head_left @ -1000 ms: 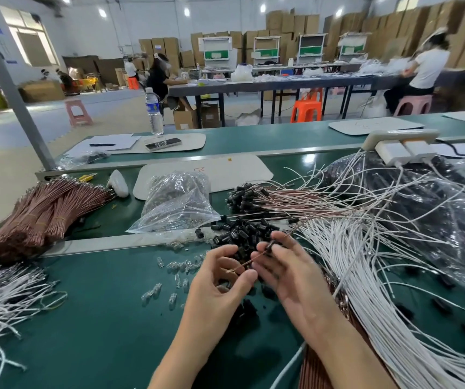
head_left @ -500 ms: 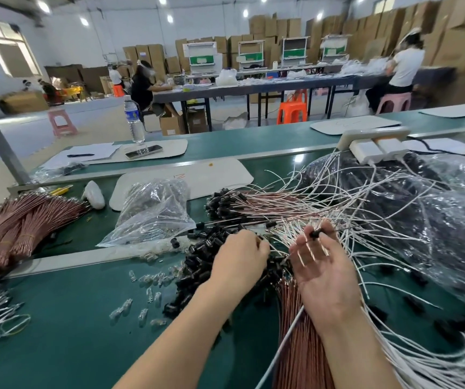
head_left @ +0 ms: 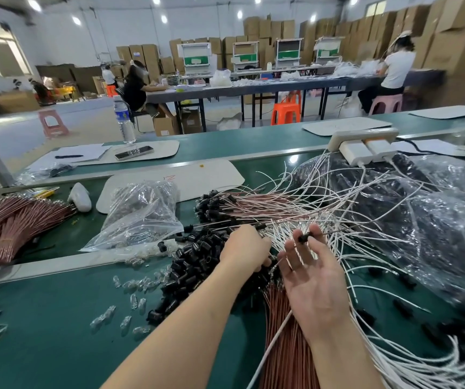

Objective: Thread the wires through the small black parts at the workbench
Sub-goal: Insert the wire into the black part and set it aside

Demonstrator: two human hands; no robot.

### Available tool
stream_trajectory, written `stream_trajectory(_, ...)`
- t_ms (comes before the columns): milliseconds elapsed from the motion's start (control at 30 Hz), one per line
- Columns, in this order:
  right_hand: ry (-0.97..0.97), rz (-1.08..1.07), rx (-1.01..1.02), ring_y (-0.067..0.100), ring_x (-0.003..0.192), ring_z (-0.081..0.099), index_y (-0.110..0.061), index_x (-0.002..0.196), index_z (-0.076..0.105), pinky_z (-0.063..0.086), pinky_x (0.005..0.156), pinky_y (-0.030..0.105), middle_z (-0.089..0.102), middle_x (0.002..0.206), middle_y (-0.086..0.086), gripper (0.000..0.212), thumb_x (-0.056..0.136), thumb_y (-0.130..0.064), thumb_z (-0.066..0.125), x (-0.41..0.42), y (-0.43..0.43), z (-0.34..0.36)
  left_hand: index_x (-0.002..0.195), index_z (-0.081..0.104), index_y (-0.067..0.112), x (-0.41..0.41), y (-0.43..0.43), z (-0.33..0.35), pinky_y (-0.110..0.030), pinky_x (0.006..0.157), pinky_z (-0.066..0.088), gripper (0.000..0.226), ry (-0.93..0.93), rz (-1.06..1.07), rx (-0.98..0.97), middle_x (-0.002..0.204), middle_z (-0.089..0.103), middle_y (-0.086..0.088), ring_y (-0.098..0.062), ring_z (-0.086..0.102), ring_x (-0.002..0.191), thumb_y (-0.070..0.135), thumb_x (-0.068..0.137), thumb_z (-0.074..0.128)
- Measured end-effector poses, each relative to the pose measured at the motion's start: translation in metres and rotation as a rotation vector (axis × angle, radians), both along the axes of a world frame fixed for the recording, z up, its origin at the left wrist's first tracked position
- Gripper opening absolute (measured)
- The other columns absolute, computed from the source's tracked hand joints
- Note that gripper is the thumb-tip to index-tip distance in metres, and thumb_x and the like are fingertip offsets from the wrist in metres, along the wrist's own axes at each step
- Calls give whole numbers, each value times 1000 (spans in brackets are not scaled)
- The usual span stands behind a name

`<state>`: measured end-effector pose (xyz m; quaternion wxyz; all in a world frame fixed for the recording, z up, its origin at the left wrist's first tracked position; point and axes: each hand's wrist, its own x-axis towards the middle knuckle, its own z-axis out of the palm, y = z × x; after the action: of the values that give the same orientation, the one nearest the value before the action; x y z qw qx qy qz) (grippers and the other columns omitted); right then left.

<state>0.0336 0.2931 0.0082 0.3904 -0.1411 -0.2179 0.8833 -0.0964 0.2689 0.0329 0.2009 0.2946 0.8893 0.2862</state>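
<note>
Black part [head_left: 304, 237], wire [head_left: 338, 233] trailing right, pinched at right hand [head_left: 314, 279] fingertips; left hand [head_left: 242, 247] just leftward, grasp apparently hidden.

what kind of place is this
Probably a small assembly workshop or factory floor: stacked brown cardboard boxes line the back wall, people sit working at a long grey table, and this green workbench is heaped with white wires and small black parts.
</note>
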Motion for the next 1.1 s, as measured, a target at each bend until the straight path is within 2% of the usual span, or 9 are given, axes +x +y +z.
stream_trajectory(100, -9, -3, 10, 15, 80, 69, -25, 109, 71, 58, 75, 30, 72, 101, 2, 19, 99, -16, 58, 1, -1, 0, 77, 57, 10, 4, 1, 0, -30, 72, 58, 26, 52, -5, -45, 58, 67, 1, -17, 64, 54, 23, 99, 53)
stream_trajectory(200, -7, 0, 13, 16, 80, 69, -25, 106, 73, 59, 72, 30, 72, 100, 2, 19, 99, -16, 57, 1, -1, 0, 97, 70, 1, 6, 3, 1, -42, 88, 59, 19, 39, 16, -54, 92, 76, -11, -32, 72, 90, 15, 94, 57)
stream_trajectory(267, 5, 3, 11, 16, 79, 69, -25, 105, 74, 60, 70, 30, 72, 99, 2, 19, 99, -16, 58, 1, 0, 0, 91, 69, 1, 5, 3, -2, -40, 84, 59, 25, -20, 32, 19, 97, 76, -12, -32, 70, 81, 19, 97, 53)
stream_trajectory(367, 2, 8, 25, 15, 80, 69, -26, 105, 73, 59, 74, 31, 71, 100, 1, 18, 98, -17, 59, 2, 0, 0, 70, 61, 9, 5, 0, 2, -27, 60, 49, 38, -144, 65, 181, 87, 77, -12, -21, 56, 51, 27, 102, 52)
stream_trajectory(467, 18, 49, 59, 16, 82, 68, -26, 106, 73, 57, 81, 33, 70, 103, 2, 18, 95, -17, 63, 2, -2, 2, 82, 59, 12, 5, -8, 21, -20, 45, 40, 28, -181, 103, 412, 82, 73, -4, -12, 55, 46, 26, 104, 49)
stream_trajectory(633, 108, 201, 173, 18, 88, 68, -26, 112, 71, 59, 82, 34, 70, 103, 1, 22, 92, -17, 68, 3, -9, 7, 90, 60, 13, -3, -38, 91, -20, 51, 48, 25, -159, 153, 824, 79, 63, 1, 0, 55, 46, 26, 107, 48)
stream_trajectory(900, 55, 319, 222, 27, 106, 68, -23, 115, 70, 56, 98, 44, 69, 105, 6, 23, 95, -15, 63, -6, -21, 6, 93, 57, 20, -54, -151, 155, -19, 45, 42, 17, -193, 366, 1412, 67, 60, 12, -3, 53, 50, 23, 106, 47)
stream_trajectory(1000, -25, 317, 217, 27, 108, 69, -25, 111, 73, 58, 94, 42, 70, 104, 5, 22, 95, -15, 61, -10, -23, 5, 85, 52, 25, -86, -205, 125, -15, 40, 36, 23, -308, 483, 1347, 61, 55, 14, -3, 47, 43, 24, 106, 42)
stream_trajectory(1100, -65, 292, 173, 26, 100, 71, -25, 106, 76, 60, 86, 39, 71, 102, 6, 23, 92, -14, 62, -13, -24, 5, 82, 54, 21, -102, -248, 66, -9, 36, 32, 30, -413, 662, 1006, 61, 54, 8, -2, 46, 36, 23, 108, 40)
